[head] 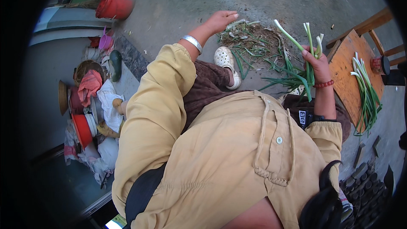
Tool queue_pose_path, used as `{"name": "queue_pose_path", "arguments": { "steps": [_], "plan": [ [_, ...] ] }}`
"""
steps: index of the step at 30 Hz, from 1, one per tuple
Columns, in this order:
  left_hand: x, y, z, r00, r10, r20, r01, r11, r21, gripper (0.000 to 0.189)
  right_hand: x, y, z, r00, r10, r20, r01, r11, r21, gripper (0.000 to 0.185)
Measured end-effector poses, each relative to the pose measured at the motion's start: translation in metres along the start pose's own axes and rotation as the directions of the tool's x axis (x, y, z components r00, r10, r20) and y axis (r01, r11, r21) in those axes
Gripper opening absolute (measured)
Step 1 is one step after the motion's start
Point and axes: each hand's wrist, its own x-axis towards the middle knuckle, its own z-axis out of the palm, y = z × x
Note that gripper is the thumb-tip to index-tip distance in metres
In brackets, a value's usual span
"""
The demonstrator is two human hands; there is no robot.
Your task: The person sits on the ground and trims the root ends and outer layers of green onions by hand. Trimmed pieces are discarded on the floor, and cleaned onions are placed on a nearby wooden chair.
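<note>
My right hand [316, 58] is closed around several green onions [309, 38], their white ends pointing up and away from me and their green leaves hanging towards my lap. My left hand [222, 20], with a silver bracelet at the wrist, is stretched out over the left edge of a heap of onion peelings, roots and soil [257, 41] on the ground. Its fingers are extended and nothing shows in them. A bunch of green onions [365, 90] lies on an orange wooden chair seat [341, 70] at my right.
A lidded jar [380, 65] stands on the chair seat. My white clog [224, 58] is beside the heap. Basins, cloths, bags and a dark green gourd [115, 65] are at the left, with a red bucket [116, 5] beyond. Dark stacked pieces [365, 190] lie at lower right.
</note>
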Motion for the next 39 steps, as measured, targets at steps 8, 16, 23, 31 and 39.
{"name": "queue_pose_path", "arguments": {
  "steps": [8,16,23,31,39],
  "plan": [
    [-0.021,0.061,0.081,0.882,0.063,0.467,0.296,0.697,-0.653,0.037,0.006,0.013,0.021,0.997,-0.073,0.011,0.074,0.996,-0.041,0.022],
    [-0.014,0.092,0.113,0.962,-0.003,0.275,0.177,0.771,-0.612,0.025,0.009,0.011,0.02,0.961,-0.147,-0.235,0.122,0.985,-0.12,0.026],
    [-0.009,0.093,0.136,0.963,0.164,0.214,-0.066,0.913,-0.403,0.023,0.011,0.01,0.021,0.988,-0.043,-0.149,0.037,0.999,-0.04,0.027],
    [0.01,0.082,0.14,0.912,0.176,0.371,-0.09,0.967,-0.238,0.025,0.024,0.013,0.011,0.946,-0.025,-0.322,0.043,0.998,0.049,0.022],
    [0.03,0.02,0.144,0.925,0.167,0.34,-0.201,0.977,0.066,0.038,0.031,0.0,0.003,0.87,-0.221,-0.44,0.258,0.966,0.025,0.021]
  ]
}}
